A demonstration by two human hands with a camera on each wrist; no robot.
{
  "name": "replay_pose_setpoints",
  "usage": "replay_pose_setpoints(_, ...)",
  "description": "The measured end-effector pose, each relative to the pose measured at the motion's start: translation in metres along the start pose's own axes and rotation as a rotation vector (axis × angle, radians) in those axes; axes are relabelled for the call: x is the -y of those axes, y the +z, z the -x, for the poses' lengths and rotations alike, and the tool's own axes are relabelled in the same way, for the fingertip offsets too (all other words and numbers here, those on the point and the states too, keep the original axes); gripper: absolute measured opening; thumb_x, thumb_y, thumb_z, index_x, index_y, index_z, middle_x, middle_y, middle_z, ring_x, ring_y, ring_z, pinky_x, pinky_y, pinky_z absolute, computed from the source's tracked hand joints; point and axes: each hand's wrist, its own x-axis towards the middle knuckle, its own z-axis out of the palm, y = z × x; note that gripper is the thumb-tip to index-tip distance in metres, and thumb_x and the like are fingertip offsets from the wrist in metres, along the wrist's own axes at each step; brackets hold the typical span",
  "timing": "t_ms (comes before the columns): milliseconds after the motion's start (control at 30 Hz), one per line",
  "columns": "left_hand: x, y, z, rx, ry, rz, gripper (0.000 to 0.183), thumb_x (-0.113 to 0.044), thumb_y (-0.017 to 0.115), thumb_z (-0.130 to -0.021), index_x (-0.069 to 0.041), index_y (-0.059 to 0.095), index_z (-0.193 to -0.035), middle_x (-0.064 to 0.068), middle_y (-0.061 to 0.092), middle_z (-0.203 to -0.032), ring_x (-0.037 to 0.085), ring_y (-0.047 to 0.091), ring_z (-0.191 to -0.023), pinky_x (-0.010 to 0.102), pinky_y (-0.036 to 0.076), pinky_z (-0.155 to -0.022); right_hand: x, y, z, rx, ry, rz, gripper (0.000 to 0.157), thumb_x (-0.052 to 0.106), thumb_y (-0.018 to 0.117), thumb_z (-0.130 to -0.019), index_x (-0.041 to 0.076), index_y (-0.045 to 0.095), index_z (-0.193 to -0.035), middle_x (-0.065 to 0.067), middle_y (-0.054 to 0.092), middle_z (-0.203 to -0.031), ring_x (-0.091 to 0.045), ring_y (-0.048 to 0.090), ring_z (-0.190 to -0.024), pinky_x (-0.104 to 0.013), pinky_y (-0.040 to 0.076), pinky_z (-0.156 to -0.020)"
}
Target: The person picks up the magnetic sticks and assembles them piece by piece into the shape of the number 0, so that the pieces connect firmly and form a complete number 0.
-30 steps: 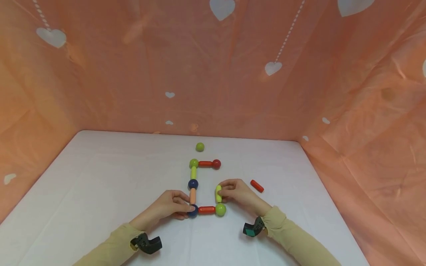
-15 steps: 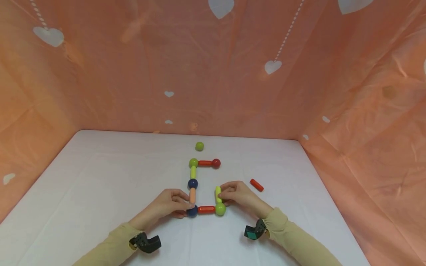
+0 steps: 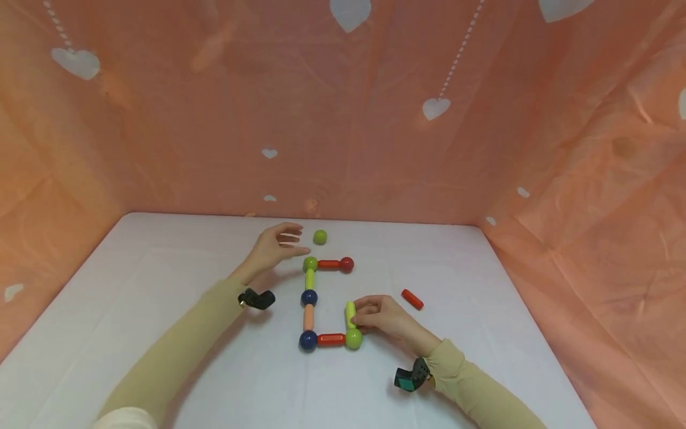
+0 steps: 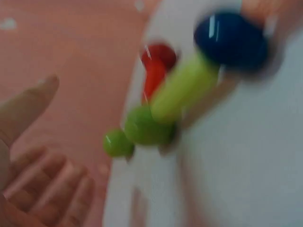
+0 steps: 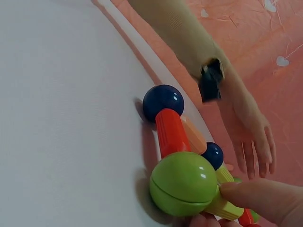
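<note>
On the white table lies a chain of balls and rods. A green ball at its upper corner joins a red rod ending in a red ball. Down the left side run a yellow-green rod, a blue ball, an orange rod and another blue ball. A lower red rod leads to a large green ball. My right hand pinches the yellow-green rod touching that ball. My left hand, fingers spread, hovers left of a loose green ball.
A loose red rod lies to the right of my right hand. Orange cloth with white hearts hangs behind the white table and along both sides. The left wrist view is blurred.
My left hand has let go of the lower blue ball and moved up toward the loose green ball. The right hand's yellow-green rod has come down to meet the large green ball.
</note>
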Motion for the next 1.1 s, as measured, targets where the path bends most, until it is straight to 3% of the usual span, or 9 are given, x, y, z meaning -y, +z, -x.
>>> replay_pose_setpoints(200,0.02,0.008,-0.034,0.02,0.024,-0.017,0.063,-0.016,0.079,-0.08,-0.001,0.05,-0.134,0.014,0.052,-0.134,0.032,0.051,-0.12,0.043,0.045,-0.098,0.0,0.001,0.0,-0.007,-0.011,0.067,0.048,0.017,0.074,-0.084,-0.003,0.056,-0.123,-0.009,0.071,-0.096,-0.018,0.066,-0.088,-0.031,0.054,-0.081)
replay_pose_setpoints(467,0.029,0.018,-0.056,0.089,0.047,0.041,0.052,0.0,0.074,-0.082,0.003,0.054,-0.13,0.02,0.053,-0.13,0.036,0.053,-0.117,0.043,0.045,-0.099,-0.001,0.004,0.001,0.004,-0.016,0.017,0.047,0.014,0.074,-0.084,-0.003,0.055,-0.124,-0.009,0.07,-0.098,-0.019,0.065,-0.089,-0.03,0.054,-0.081)
replay_pose_setpoints(633,0.028,0.024,-0.061,0.108,0.029,0.03,0.043,0.002,0.072,-0.083,0.004,0.058,-0.124,0.017,0.058,-0.125,0.033,0.056,-0.113,0.04,0.047,-0.097,-0.001,0.004,0.001,0.012,-0.024,0.01,0.048,0.013,0.075,-0.084,-0.004,0.054,-0.124,-0.01,0.069,-0.098,-0.019,0.065,-0.089,-0.031,0.055,-0.08)
replay_pose_setpoints(933,0.018,0.032,-0.059,0.142,-0.098,-0.04,0.036,-0.006,0.075,-0.083,-0.005,0.067,-0.117,0.007,0.061,-0.119,0.027,0.054,-0.109,0.039,0.046,-0.096,0.0,0.004,0.002,0.005,-0.025,0.017,0.048,0.012,0.074,-0.084,-0.005,0.054,-0.124,-0.01,0.069,-0.098,-0.018,0.064,-0.089,-0.031,0.055,-0.08)
replay_pose_setpoints(1100,0.008,0.028,-0.052,0.112,-0.067,-0.006,0.04,-0.008,0.075,-0.083,-0.004,0.063,-0.121,0.007,0.061,-0.118,0.028,0.054,-0.11,0.041,0.047,-0.095,0.0,0.003,0.003,-0.002,-0.025,0.021,0.048,0.011,0.073,-0.084,-0.006,0.053,-0.125,-0.011,0.069,-0.098,-0.017,0.064,-0.089,-0.032,0.055,-0.08)
